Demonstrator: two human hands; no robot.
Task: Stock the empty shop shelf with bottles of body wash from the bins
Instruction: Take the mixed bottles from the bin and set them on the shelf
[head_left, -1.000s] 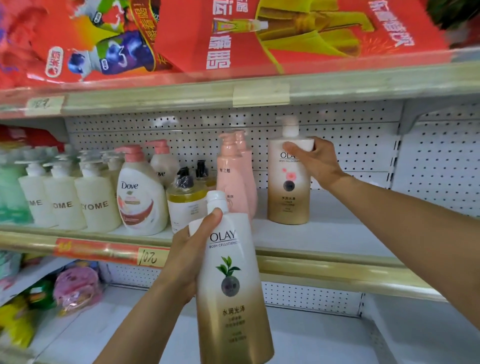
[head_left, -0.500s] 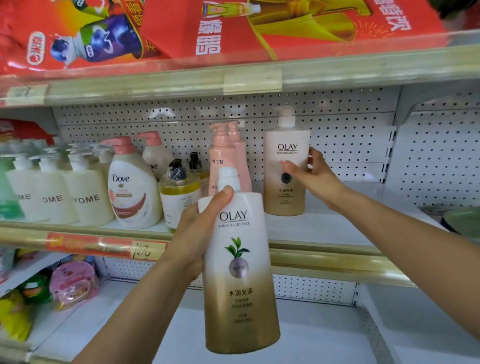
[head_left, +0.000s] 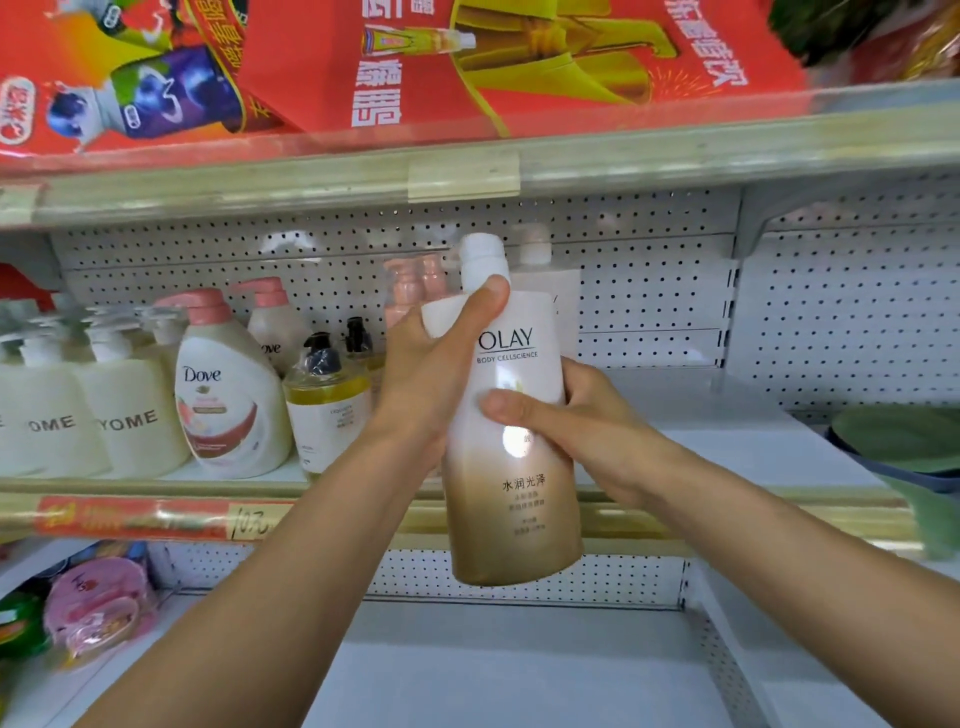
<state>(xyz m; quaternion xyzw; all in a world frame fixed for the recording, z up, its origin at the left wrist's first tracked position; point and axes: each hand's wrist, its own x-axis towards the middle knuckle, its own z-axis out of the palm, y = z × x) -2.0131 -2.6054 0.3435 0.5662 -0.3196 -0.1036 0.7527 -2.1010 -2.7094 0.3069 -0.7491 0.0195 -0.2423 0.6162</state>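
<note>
Hands first: both are on the same white-and-gold Olay bottle (head_left: 511, 415), held up in the air in front of the middle shelf (head_left: 727, 431), not resting on anything. My left hand (head_left: 431, 374) wraps around the shoulder of it, thumb hooked up near the white cap, fingers curled round the side. The right hand (head_left: 576, 431) grips the middle of the body from the other side, with the thumb lying across the front label. So neither hand is loose, both are clamped on that one bottle. It sits pretty much upright, maybe tipped a hair, and its bottom hangs below the shelf's front edge.

Right behind it there's a second Olay bottle (head_left: 563, 291) standing on the shelf, mostly hidden, only its cap and a bit of white shoulder peeking out. Just left of that are two pink pump bottles (head_left: 415, 286), then a yellow one with a black pump (head_left: 324, 400), a Dove bottle (head_left: 228, 395) and a row of cream pump bottles (head_left: 124, 415) further left. To the right of the Olay bottles the shelf board is bare white. Red packaging (head_left: 519, 62) sits on the shelf above, and a pink packet (head_left: 98, 597) lies down on the lower shelf at the left.
</note>
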